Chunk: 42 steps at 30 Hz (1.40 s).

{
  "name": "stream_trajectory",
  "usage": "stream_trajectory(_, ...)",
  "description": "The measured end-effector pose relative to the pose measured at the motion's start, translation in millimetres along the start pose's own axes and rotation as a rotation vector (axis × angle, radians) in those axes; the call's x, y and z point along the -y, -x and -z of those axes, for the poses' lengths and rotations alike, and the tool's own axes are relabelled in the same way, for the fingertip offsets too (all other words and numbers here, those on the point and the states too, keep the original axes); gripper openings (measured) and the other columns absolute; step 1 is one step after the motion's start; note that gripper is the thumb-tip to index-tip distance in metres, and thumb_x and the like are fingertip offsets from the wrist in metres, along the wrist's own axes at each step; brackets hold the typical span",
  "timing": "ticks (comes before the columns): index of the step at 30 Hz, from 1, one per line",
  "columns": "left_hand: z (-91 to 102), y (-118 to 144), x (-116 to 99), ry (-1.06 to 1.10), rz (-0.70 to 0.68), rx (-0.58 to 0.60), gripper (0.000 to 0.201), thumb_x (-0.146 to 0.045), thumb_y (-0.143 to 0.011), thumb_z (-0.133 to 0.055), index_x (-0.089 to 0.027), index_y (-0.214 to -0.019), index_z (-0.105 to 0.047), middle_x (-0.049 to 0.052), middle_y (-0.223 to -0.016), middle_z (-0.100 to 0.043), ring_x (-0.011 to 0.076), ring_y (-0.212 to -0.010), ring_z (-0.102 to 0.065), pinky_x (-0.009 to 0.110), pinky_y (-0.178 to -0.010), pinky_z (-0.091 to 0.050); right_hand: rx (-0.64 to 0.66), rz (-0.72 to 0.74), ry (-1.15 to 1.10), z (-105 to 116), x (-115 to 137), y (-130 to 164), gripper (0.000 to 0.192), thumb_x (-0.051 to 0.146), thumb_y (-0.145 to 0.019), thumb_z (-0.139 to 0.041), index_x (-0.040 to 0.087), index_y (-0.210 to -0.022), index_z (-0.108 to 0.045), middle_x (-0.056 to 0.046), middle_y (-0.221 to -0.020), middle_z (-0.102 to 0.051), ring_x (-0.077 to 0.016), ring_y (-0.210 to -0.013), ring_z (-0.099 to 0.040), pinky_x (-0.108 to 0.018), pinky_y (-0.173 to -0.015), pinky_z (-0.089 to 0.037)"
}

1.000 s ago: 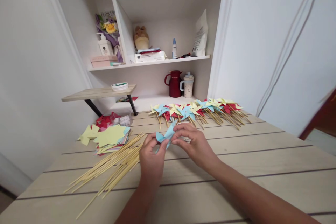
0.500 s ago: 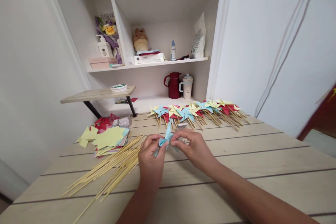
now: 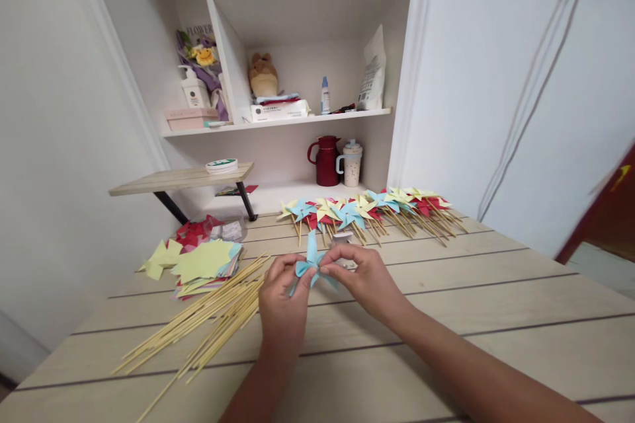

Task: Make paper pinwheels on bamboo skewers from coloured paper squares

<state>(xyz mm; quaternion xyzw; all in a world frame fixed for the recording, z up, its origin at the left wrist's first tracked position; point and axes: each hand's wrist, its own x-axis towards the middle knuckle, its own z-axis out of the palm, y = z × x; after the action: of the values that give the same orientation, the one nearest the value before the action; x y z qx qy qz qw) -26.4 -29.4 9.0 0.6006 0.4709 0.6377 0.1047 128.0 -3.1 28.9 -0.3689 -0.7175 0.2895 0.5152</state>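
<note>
On the worktop [image 3: 446, 317], bamboo sticks [image 3: 208, 320] lie at nine o'clock. Left hand [image 3: 282, 307] and right hand [image 3: 370, 277] both pinch the blue paper pinwheel [image 3: 311, 263], whose vanes have drawn tighter since a second ago, seemingly nearly folded.

Pale plank table [image 3: 496, 304], white walls [image 3: 496, 79], white shelving [image 3: 307, 6], small wooden riser [image 3: 181, 178]

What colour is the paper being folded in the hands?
Light blue paper, seen best in the head view.
</note>
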Motion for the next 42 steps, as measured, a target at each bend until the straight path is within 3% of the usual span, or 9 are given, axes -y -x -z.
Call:
stream_trajectory(8, -1.6, 0, -1, 0.052, 0.108, 0.002, 0.009, -0.029, -0.077, -0.068, -0.023, -0.075, -0.075, 0.002, -0.088, -0.068, 0.0191, -0.085, -0.062, 0.029, -0.081, -0.047, 0.033, 0.024, -0.022, 2, -4, -1, 0.009, 0.023, -0.08, -0.068, 0.025, -0.072, -0.071, 0.002, -0.079, -0.071, -0.0178, -0.08, -0.063, -0.031, -0.078, -0.045)
stream_trajectory(14, -1.0, 1, 1, -0.039, 0.085, -0.018, 0.009, -0.029, -0.078, -0.068, -0.024, -0.076, -0.075, 0.003, -0.089, -0.068, 0.0206, -0.086, -0.063, 0.031, -0.081, -0.046, 0.052, 0.034, -0.07, 2, -7, -2, 0.005, 0.027, -0.078, -0.072, 0.026, -0.073, -0.072, 0.0, -0.09, -0.071, -0.0207, -0.097, -0.062, -0.034, -0.089, -0.044)
stream_trajectory(25, 1.0, 1, 8, -0.294, -0.325, -0.055, 0.015, -0.014, -0.082, -0.063, -0.024, -0.085, -0.073, 0.001, -0.088, -0.07, 0.0201, -0.086, -0.063, 0.037, -0.081, -0.044, 0.107, 0.033, -0.022, 5, -5, -3, 0.007, 0.026, -0.081, -0.069, 0.023, -0.075, -0.071, 0.0, -0.083, -0.071, -0.0196, -0.088, -0.059, -0.032, -0.084, -0.041)
stream_trajectory(29, 1.4, 1, 9, -0.324, -0.395, -0.049, 0.018, -0.009, -0.081, -0.063, -0.023, -0.086, -0.073, 0.001, -0.088, -0.07, 0.019, -0.085, -0.063, 0.036, -0.081, -0.044, 0.1, -0.03, -0.039, 4, -5, -2, 0.006, 0.024, -0.079, -0.069, 0.022, -0.073, -0.07, 0.001, -0.078, -0.068, -0.0179, -0.081, -0.059, -0.03, -0.079, -0.041)
stream_trajectory(34, 0.0, 1, 10, -0.286, -0.331, -0.05, 0.011, -0.015, -0.082, -0.065, -0.022, -0.085, -0.073, 0.001, -0.087, -0.069, 0.0194, -0.085, -0.063, 0.036, -0.08, -0.046, 0.065, -0.155, -0.137, 2, -3, -2, 0.006, 0.024, -0.076, -0.069, 0.02, -0.073, -0.067, 0.002, -0.074, -0.067, -0.0154, -0.072, -0.057, -0.028, -0.072, -0.042)
stream_trajectory(42, -1.6, 3, 10, -0.204, -0.193, -0.021, 0.007, -0.023, -0.083, -0.066, -0.022, -0.083, -0.073, 0.003, -0.089, -0.068, 0.0208, -0.088, -0.064, 0.036, -0.081, -0.048, 0.029, -0.165, -0.178, 0, 0, -2, 0.006, 0.022, -0.075, -0.069, 0.02, -0.071, -0.066, 0.002, -0.074, -0.067, -0.0151, -0.075, -0.059, -0.028, -0.074, -0.044)
